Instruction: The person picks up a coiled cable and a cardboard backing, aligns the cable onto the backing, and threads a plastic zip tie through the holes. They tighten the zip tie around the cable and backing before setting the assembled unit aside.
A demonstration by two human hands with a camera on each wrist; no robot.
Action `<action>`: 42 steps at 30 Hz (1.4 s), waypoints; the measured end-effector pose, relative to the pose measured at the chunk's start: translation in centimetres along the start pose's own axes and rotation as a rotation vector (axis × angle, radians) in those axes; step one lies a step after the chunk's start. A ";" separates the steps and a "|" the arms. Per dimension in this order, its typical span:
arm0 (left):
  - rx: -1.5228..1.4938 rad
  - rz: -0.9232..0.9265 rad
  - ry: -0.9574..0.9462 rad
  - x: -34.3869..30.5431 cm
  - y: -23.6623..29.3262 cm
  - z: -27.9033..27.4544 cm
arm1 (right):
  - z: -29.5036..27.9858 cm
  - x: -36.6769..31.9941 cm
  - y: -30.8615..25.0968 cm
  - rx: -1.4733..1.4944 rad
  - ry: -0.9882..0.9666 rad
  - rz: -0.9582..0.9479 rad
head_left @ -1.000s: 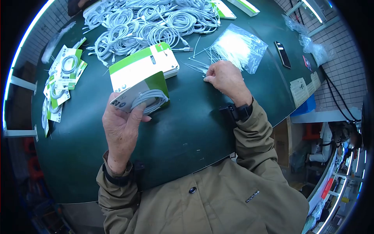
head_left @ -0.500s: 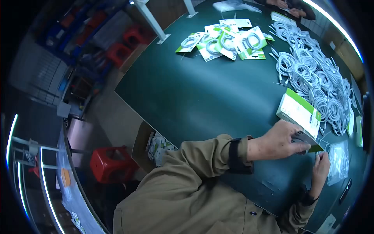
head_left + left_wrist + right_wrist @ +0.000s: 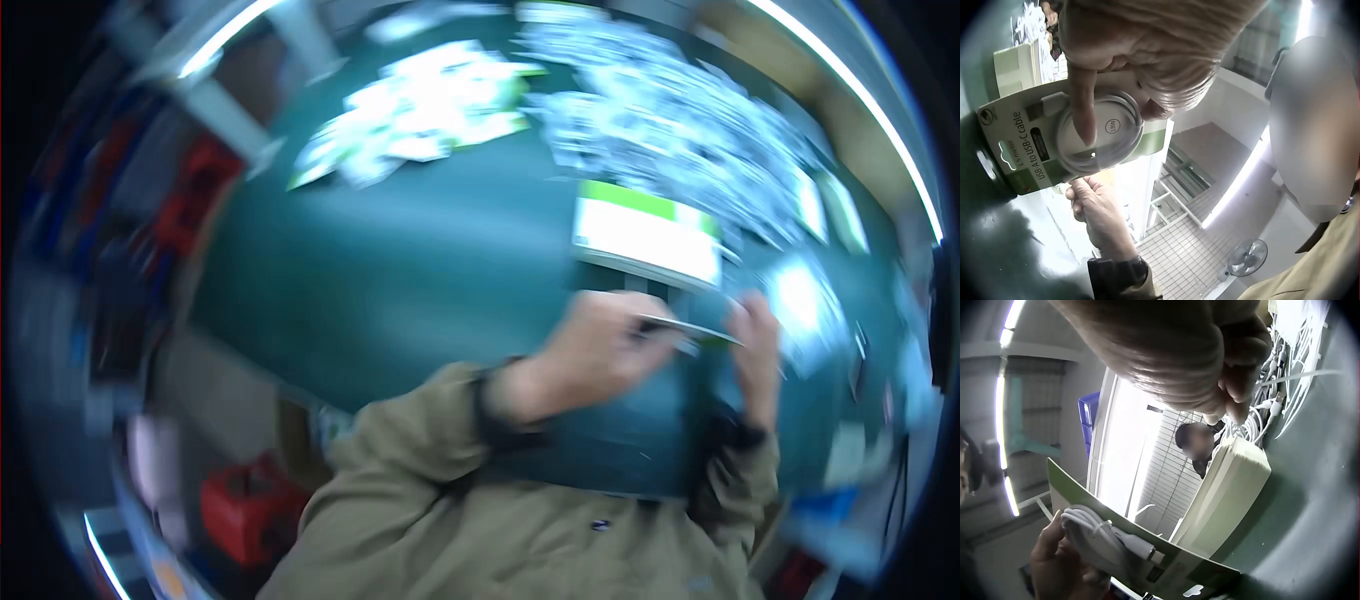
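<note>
My left hand point(image 3: 590, 350) grips a green-and-white card point(image 3: 1029, 137) with a coiled white cable point(image 3: 1100, 156) fastened to it; in the left wrist view one finger lies across the coil. The head view shows this card edge-on. Close to the card's far end, my right hand point(image 3: 757, 350) has its fingertips pinched together, seemingly on a thin white tie point(image 3: 1310, 374) that extends from them in the right wrist view. The clear bag of white ties point(image 3: 805, 300) lies to the right of that hand. Blur hides fine detail in the head view.
Behind the hands stands a stack of cards point(image 3: 650, 240). A large heap of coiled cables point(image 3: 660, 110) spreads beyond it, and carded cables point(image 3: 430, 105) lie piled at the back left. A dark phone point(image 3: 858, 358) is at the right, a red stool point(image 3: 252, 510) beside the table.
The head view has swung left and then partly back. My right hand has left the bag of ties and come beside the card, which my left hand has turned edge-on to the head view.
</note>
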State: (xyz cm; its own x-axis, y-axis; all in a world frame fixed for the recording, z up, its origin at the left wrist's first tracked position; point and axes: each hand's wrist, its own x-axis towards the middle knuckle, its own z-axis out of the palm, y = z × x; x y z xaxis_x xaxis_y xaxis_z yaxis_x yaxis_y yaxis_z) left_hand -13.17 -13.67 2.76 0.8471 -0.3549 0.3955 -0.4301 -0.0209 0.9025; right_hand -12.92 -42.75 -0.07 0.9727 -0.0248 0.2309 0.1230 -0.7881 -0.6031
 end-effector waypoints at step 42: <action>0.148 0.165 -0.128 0.1 -1.0 0.5 | 0.2 -1.9 -2.9 0.870 -0.045 0.006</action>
State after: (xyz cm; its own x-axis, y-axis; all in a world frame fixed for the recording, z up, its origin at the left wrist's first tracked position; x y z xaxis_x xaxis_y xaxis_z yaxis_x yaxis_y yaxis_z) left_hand -12.75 -14.14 1.82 0.7190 -0.4802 0.5023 -0.6085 -0.0859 0.7889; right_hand -15.06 -40.26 1.11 0.9785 0.0116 0.2060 0.2063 -0.0375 -0.9778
